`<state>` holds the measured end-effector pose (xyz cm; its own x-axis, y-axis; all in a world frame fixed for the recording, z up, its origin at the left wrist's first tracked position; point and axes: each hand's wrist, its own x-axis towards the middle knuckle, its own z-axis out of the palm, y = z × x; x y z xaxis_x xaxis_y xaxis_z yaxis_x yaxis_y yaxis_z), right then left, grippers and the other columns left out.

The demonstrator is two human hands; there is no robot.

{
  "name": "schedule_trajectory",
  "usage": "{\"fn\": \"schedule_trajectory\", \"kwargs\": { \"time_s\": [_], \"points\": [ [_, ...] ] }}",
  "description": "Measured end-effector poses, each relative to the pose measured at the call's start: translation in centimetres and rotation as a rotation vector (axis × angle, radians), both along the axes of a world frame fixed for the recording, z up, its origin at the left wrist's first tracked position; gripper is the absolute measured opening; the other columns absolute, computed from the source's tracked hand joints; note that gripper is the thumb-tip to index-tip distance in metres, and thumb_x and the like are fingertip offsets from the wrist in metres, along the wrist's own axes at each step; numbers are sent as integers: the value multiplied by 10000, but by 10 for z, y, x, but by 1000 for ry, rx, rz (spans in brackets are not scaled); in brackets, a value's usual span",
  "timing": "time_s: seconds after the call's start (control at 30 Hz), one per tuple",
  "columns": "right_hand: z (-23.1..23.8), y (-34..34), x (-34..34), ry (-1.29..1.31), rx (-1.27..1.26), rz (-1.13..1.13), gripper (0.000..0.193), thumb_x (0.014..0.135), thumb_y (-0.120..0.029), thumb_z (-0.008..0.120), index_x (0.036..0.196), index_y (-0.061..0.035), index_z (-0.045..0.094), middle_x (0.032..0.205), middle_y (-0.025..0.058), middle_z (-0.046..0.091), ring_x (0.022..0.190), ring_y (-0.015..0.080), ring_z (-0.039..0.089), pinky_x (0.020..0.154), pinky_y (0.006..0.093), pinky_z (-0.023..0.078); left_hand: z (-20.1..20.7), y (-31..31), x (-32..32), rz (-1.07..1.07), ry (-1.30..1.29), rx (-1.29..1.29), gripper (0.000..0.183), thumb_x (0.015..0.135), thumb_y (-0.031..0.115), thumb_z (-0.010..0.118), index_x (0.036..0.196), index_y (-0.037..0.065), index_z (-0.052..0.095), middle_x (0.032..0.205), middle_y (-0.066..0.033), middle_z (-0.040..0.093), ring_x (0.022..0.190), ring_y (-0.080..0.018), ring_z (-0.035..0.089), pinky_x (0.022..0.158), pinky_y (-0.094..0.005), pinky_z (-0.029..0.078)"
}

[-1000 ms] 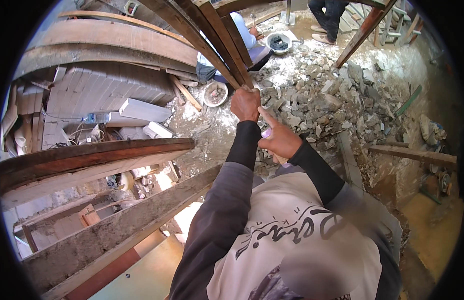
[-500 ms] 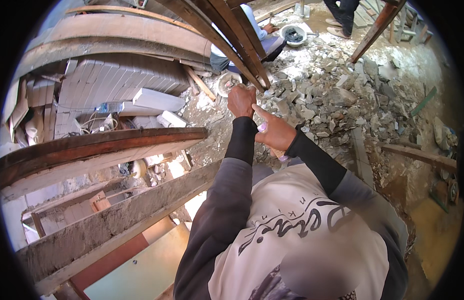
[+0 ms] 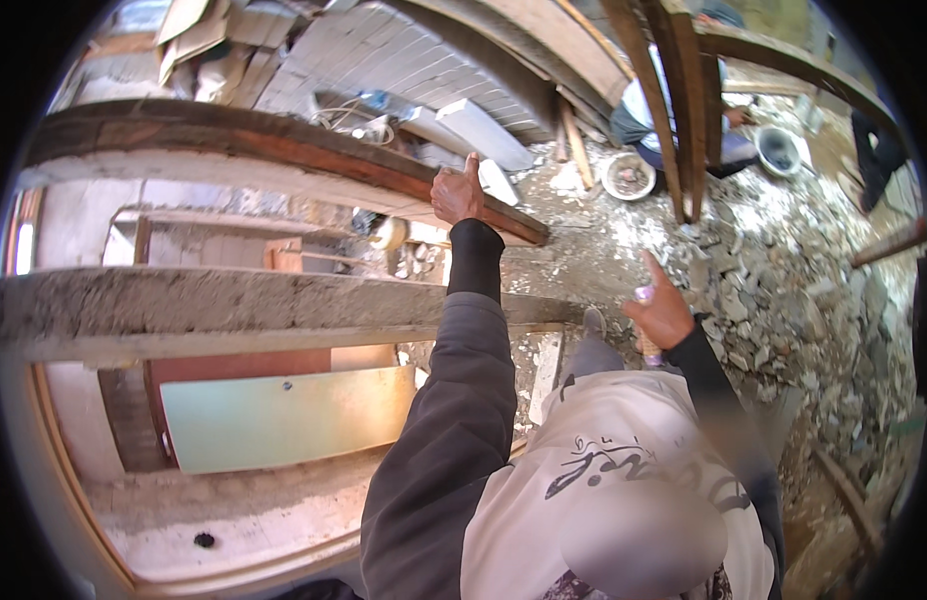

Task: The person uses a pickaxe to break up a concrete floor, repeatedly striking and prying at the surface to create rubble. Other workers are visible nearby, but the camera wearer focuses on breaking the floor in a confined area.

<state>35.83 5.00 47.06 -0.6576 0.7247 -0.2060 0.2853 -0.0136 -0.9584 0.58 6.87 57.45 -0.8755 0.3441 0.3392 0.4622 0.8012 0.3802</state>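
My left hand is stretched out in front of the dark wooden beam, its fingers curled and its thumb pointing up. Its palm is hidden, so whether it touches the beam or holds anything cannot be seen. Lower and to the right, my right hand has its index finger extended, while the other fingers are closed round a slim purple-and-tan object. Only the ends of that object show, above and below the hand. Beyond this hand spreads a heap of broken rubble.
A second, mortar-crusted beam crosses at the left, above a pale green panel. Upright timbers stand ahead. Beside them a seated person is near a grey bucket and a white bucket. Another person's legs show far right.
My hands have come apart: the left now reaches over by the beam with its thumb raised, the right stays lower with the purple-and-tan object. The whole view has swung toward the left.
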Motion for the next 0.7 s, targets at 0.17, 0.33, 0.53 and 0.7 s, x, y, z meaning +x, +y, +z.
{"fn": "schedule_trajectory", "kwargs": {
  "time_s": [0.17,0.33,0.53,0.7],
  "points": [
    [14,10,1,-29,-66,12,888,741,-191,670,1499,-9,245,1164,293,617,1045,403,622,918,401,490,25,-31,-41,74,89,26,584,735,562,749,1037,69,667,936,-168,706,939,-368,659,826,-477,483],
    [22,16,2,-16,-173,48,876,745,-173,673,1494,1,252,1199,305,593,1095,398,603,948,392,472,38,-42,-55,33,263,-81,883,699,546,792,1331,35,445,1270,-222,567,1096,-394,587,882,-488,463],
    [21,13,3,57,-19,17,849,783,-86,645,1514,-19,218,861,169,594,706,240,584,658,350,494,47,-34,-65,28,460,-113,1129,660,608,793,1485,58,252,1486,-213,334,1349,-390,340,1047,-554,333],
    [15,10,7,19,-338,61,882,745,-139,693,1490,20,248,1052,230,658,720,263,672,679,356,550,34,-25,-93,34,462,-105,1174,637,649,784,1507,81,236,1516,-206,305,1385,-392,296,1096,-571,280]
  ]
}}
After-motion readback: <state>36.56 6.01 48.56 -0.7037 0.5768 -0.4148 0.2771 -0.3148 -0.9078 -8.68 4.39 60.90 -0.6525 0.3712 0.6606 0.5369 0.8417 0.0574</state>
